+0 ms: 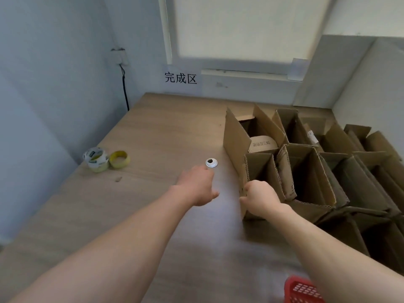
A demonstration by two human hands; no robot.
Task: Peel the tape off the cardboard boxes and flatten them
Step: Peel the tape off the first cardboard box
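Note:
Several open brown cardboard boxes stand packed together on the right half of the wooden table (153, 132). The nearest small box (260, 169) stands upright at the group's left front corner, and my right hand (260, 199) grips its near left wall with curled fingers. A longer box (237, 136) with raised flaps stands just behind it. My left hand (197, 185) hovers low over bare table left of that box, fingers loosely curled and holding nothing. No tape on the boxes shows from here.
Rolls of tape (96, 158) and a yellow roll (119, 159) sit near the table's left edge. A round metal cable grommet (211, 163) lies just beyond my left hand. A red plastic basket (302, 290) pokes in at the bottom. Walls close the far and right sides.

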